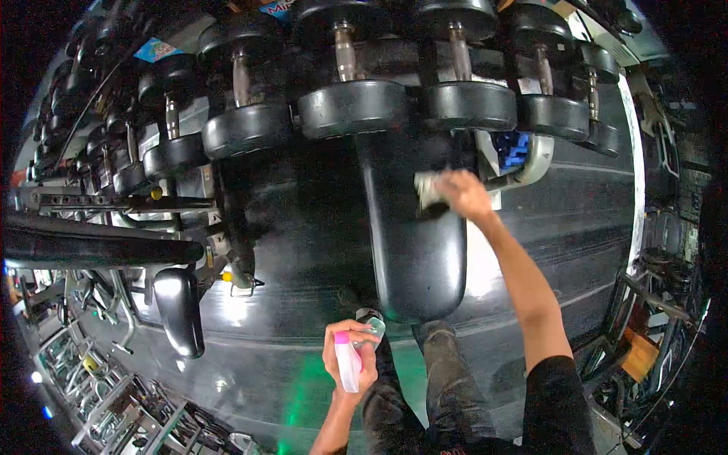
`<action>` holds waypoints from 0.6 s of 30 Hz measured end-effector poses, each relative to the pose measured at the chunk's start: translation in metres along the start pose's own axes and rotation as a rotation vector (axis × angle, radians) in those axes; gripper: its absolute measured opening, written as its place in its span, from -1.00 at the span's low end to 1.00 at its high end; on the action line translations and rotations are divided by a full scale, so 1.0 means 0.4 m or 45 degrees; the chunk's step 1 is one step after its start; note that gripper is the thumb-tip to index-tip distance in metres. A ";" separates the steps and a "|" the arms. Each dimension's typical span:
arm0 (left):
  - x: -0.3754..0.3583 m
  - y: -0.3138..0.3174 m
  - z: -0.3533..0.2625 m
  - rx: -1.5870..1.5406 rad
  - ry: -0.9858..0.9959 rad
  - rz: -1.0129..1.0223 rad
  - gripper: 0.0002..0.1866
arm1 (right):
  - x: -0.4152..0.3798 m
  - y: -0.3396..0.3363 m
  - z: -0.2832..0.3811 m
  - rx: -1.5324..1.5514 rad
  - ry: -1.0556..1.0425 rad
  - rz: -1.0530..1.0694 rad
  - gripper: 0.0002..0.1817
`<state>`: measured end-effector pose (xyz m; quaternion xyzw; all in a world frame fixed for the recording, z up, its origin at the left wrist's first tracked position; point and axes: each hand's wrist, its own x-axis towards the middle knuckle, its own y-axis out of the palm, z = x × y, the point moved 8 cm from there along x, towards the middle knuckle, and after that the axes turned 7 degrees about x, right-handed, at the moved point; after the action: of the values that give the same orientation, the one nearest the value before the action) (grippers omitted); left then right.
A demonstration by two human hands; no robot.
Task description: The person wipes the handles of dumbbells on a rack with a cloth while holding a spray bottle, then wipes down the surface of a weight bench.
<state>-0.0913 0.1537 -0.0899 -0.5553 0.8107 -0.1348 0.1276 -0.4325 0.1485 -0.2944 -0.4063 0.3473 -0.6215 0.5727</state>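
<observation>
My left hand (333,360) is wrapped round a spray bottle (348,367) with a white and pink trigger head and a clear greenish body. It is held low, just in front of my legs. My right hand (467,196), slightly blurred, grips a pale cloth (426,186) over the black padded bench (422,265). The cloth appears to lie against the right part of the pad; its underside is hidden.
A rack of large black dumbbells (353,106) runs across the far end of the bench. Another bench (98,241) with a small black pad (179,311) stands to the left. Metal gym frames (136,409) fill the lower left. A curved metal tube (536,161) rises right of the pad.
</observation>
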 end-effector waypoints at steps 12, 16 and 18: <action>-0.011 0.083 -0.015 0.023 0.015 0.031 -0.85 | -0.211 0.008 0.103 0.074 0.211 -0.035 -0.39; 0.004 0.111 -0.036 -0.036 -0.019 0.058 -0.85 | -0.222 0.012 0.080 -0.005 -0.017 0.159 -0.41; 0.009 0.125 -0.053 0.053 0.060 0.082 -0.83 | -0.106 -0.032 0.016 -0.089 -0.001 0.041 -0.49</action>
<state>-0.1433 0.1691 -0.0885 -0.5227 0.8280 -0.1602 0.1242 -0.4316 0.1922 -0.2845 -0.4206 0.3751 -0.5995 0.5684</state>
